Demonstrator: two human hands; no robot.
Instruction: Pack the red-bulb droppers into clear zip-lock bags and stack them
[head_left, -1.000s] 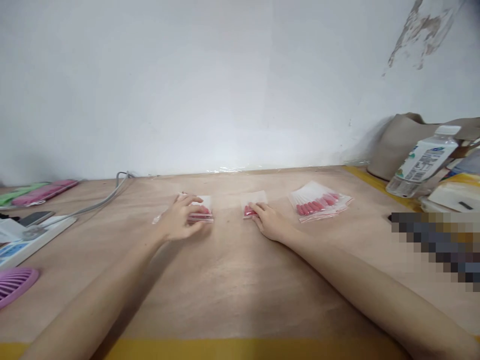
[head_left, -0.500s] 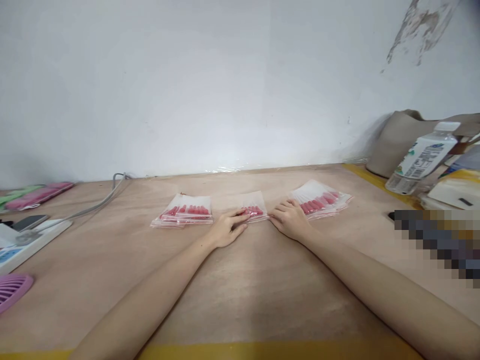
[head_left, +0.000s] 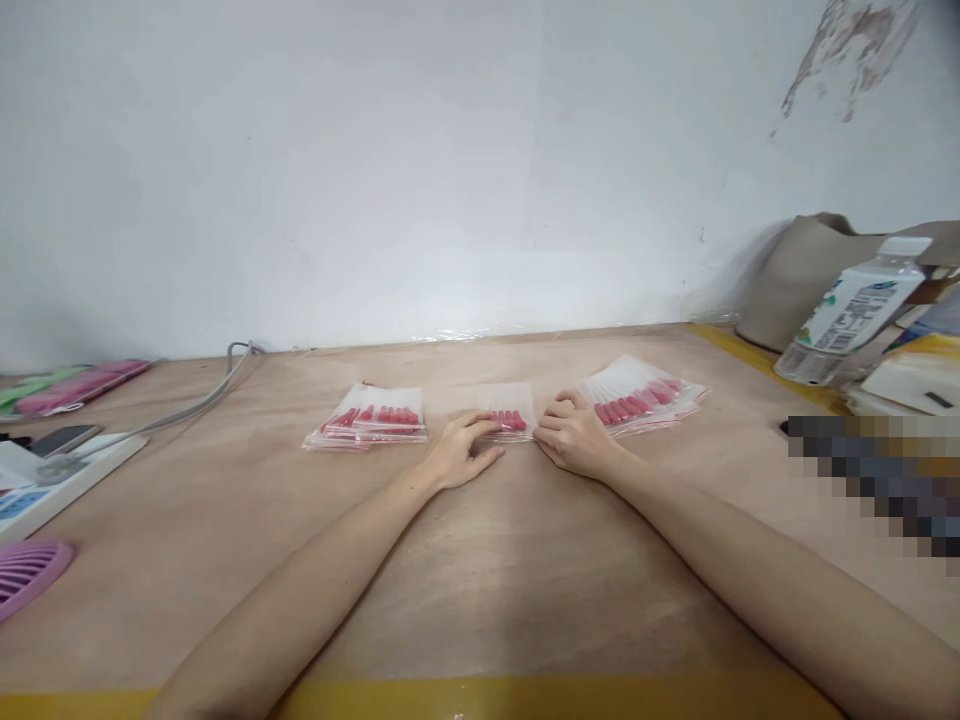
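Note:
A small clear zip bag (head_left: 516,396) with several red, narrow pieces inside lies flat in the middle of the table. My left hand (head_left: 459,450) rests over its left side, fingers stretched out and thumb apart. At the bag's lower right corner, my right hand (head_left: 576,436) has its fingers curled, with the tips closed on the edge. Just beyond the right hand is a fanned stack of similar bags (head_left: 626,380) with red pieces. Another overlapping pile of such bags (head_left: 386,400) lies to the left.
A plastic bottle (head_left: 855,310) leans by a grey-brown bag (head_left: 780,285) at the right. On the left are a power strip (head_left: 82,480), a cable (head_left: 202,405), a phone (head_left: 67,442), a pink pouch (head_left: 82,388) and a purple slatted object (head_left: 30,575). A wall (head_left: 375,180) closes the back.
The fingers of my right hand have curled in more at the bag's right corner. My left hand has shifted slightly, showing a little more of the red pieces.

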